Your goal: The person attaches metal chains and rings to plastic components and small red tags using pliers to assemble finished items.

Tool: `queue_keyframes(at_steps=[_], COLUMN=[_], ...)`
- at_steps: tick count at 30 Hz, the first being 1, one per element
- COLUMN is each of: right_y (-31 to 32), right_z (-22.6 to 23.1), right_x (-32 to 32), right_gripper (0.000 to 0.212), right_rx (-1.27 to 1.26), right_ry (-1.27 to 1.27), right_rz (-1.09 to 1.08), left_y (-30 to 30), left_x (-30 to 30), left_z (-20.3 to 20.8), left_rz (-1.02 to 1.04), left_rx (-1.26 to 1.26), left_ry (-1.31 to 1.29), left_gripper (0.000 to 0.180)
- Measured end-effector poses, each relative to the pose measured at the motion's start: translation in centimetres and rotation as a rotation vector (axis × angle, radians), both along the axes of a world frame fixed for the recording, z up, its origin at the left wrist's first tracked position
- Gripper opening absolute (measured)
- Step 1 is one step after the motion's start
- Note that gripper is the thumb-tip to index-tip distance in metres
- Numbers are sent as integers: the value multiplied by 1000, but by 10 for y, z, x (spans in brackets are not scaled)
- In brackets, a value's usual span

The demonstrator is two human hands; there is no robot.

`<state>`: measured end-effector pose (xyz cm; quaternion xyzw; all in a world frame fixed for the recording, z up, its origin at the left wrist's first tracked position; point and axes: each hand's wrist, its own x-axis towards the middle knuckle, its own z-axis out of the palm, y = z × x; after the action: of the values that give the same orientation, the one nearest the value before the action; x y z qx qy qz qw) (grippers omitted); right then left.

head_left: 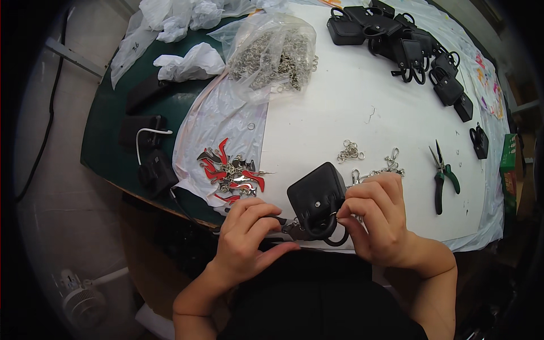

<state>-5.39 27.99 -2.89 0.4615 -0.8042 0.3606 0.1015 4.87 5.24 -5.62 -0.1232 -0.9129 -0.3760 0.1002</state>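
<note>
A small black box-shaped mini handbag (315, 190) with a metal snap and looped handles lies tilted at the table's near edge. My right hand (377, 221) pinches a small metal ring by the handles. My left hand (248, 237) is to the left of the bag, its fingers curled around a dark, slender thing that they mostly hide; the thumb stretches toward the bag. A short metal chain piece (291, 225) shows between the left fingers and the bag. Beyond the right hand lie chains with clasps (391, 164) and a pile of metal rings (350, 151).
Red and black high-heel-shaped charms (232, 173) lie on plastic sheeting at left. Behind them stands a clear bag of metal chains (272, 54). Several finished-looking black mini bags (391, 34) crowd the far right. Green-and-black-handled pliers (442, 177) lie right. Black devices (156, 173) sit left.
</note>
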Motion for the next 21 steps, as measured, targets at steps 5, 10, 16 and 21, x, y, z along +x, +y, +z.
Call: queue_keyframes(at_steps=[5, 10, 16, 21], right_y=[5, 20, 41, 40], right_z=[6, 16, 30, 28], right_x=[-1, -4, -6, -1], right_gripper=[26, 24, 20, 18], right_rx=[15, 25, 77, 124], right_ry=[27, 41, 105, 207], right_rz=[21, 11, -47, -25], left_y=[-13, -25, -42, -24], left_x=[6, 8, 28, -3], left_z=[-9, -21, -3, 32], left_rz=[-99, -170, -25, -2], left_rx=[-224, -239, -127, -98], left_ry=[-15, 100, 10, -60], left_gripper=[41, 40, 38, 35])
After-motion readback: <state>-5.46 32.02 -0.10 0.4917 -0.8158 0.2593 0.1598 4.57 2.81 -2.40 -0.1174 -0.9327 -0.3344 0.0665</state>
